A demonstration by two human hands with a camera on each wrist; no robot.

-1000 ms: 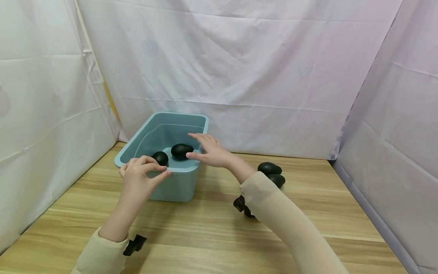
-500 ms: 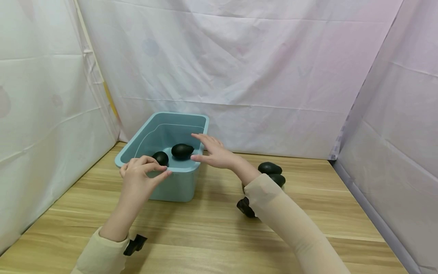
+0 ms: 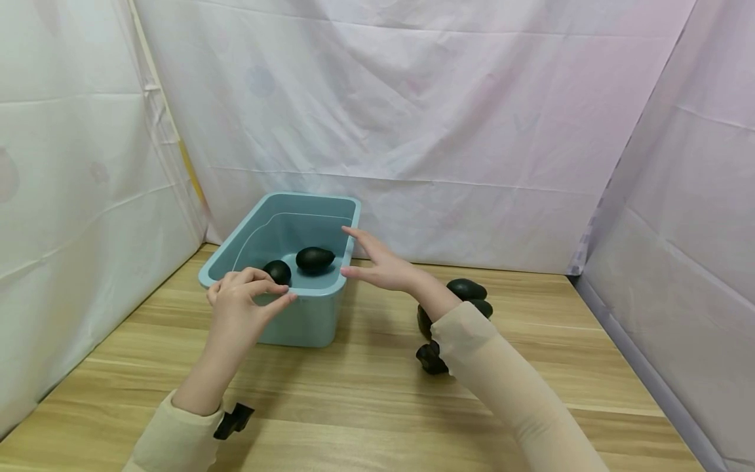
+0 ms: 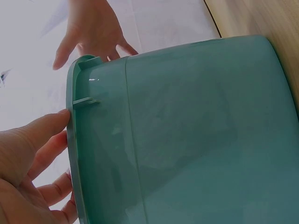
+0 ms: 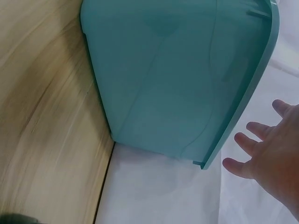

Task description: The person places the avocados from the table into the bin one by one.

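A blue-green plastic bin (image 3: 303,321) stands on the wooden table at the left. Two dark avocados are inside it, one (image 3: 314,259) lying on its side and another (image 3: 277,273) near the front wall, partly covered by my left hand. That left hand (image 3: 238,308) holds the near rim; in the left wrist view the thumb (image 4: 49,128) lies at the rim with the other fingers curled along it. My right hand (image 3: 386,269), fingers spread and holding nothing, is beside the bin's right rim. The right wrist view shows its fingers (image 5: 250,144) just off the rim.
Several more avocados (image 3: 466,289) lie on the table (image 3: 330,413) at the right, partly hidden behind my right forearm. White cloth (image 3: 448,131) hangs behind the table and on both sides. A black wrist mount (image 3: 234,421) sticks out from the left sleeve.
My right hand has drawn back to the right, from over the inside of the bin to its right rim. My left hand and the avocados in the bin stay put.
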